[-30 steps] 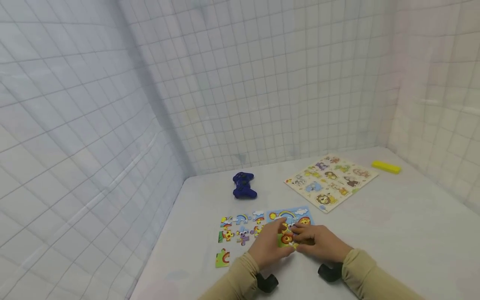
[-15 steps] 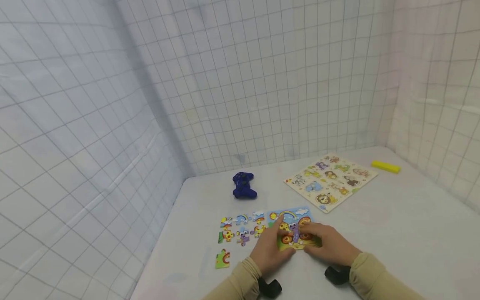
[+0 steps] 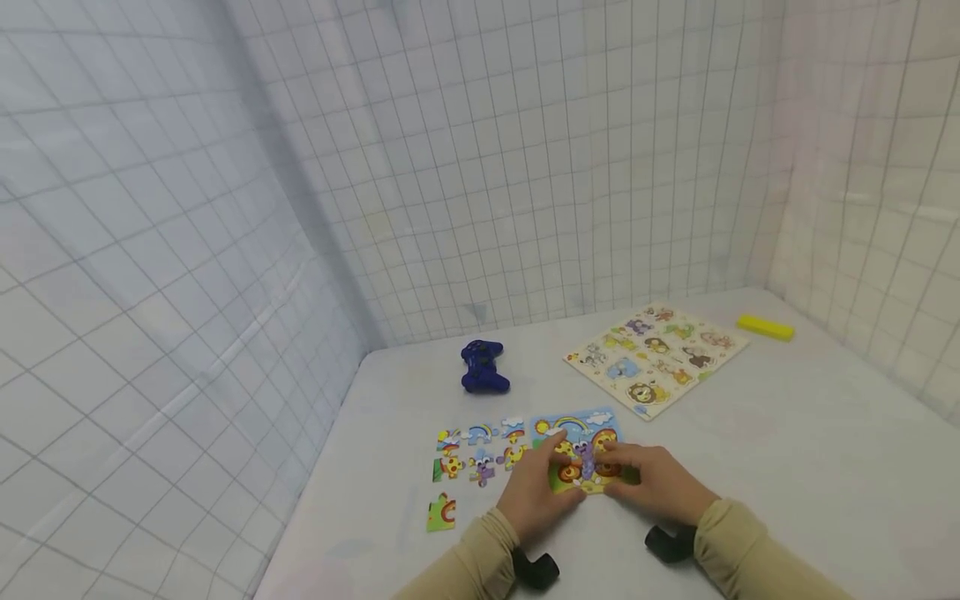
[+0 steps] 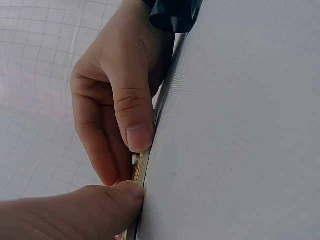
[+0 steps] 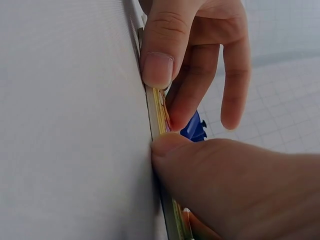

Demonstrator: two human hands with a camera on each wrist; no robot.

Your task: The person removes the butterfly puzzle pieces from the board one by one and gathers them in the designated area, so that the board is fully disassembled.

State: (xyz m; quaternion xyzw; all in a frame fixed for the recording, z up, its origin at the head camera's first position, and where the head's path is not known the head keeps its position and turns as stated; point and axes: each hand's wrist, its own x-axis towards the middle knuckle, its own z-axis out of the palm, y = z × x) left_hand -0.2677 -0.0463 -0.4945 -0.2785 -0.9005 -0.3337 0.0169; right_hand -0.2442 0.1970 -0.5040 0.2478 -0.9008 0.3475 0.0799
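Observation:
A butterfly jigsaw puzzle (image 3: 587, 457) lies on the white table, with a sun, a rainbow and clouds along its far side. My left hand (image 3: 534, 490) grips it from the left, thumb at the near edge and fingers over the picture. From the right, my right hand (image 3: 654, 481) holds it the same way, fingertips on the butterfly's right wing. Both wrist views show the thumbs pressed to the puzzle's thin edge (image 4: 140, 167), a short gap apart. The hands cover parts of the puzzle's left and right sides.
Several loose puzzle pieces (image 3: 482, 467) lie in rows left of the puzzle. A blue game controller (image 3: 483, 367) sits farther back. Behind to the right are an animal puzzle board (image 3: 656, 358) and a yellow block (image 3: 765, 327). Grid-lined sheets (image 3: 525, 167) wall in the table.
My right hand has shifted right, and the butterfly's middle has come into sight between the hands. The left hand stays nearly in place. The loose pieces keep their layout.

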